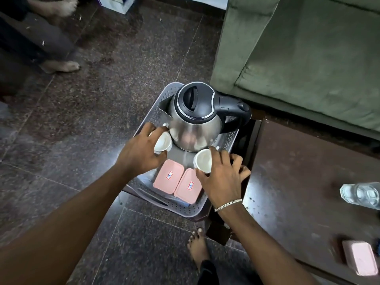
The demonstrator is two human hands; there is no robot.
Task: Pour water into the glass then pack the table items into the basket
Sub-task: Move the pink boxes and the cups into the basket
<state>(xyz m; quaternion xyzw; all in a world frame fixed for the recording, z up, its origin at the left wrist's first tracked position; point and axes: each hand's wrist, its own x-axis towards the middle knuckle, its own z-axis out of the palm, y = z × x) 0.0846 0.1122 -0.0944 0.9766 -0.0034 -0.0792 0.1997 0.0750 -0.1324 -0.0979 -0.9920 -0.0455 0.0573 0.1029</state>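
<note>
The left hand (pixel 139 153) has its grip closed around a white cup (pixel 163 142), thumb and fingers wrapped on its rim, low in the grey perforated basket (pixel 230 138) beside the steel kettle (pixel 193 120). The right hand (pixel 223 175) holds a second white cup (pixel 203 160) the same way, its grip closed on the cup's side, just in front of the kettle. Two pink lidded boxes (pixel 177 181) lie side by side at the basket's near end. The basket sits on the dark stone floor (pixel 92 99), against the dark desk (pixel 298 171), where a glass (pixel 360 194) holding water and another pink box (pixel 358 258) remain, a green sofa (pixel 308 48) behind
</note>
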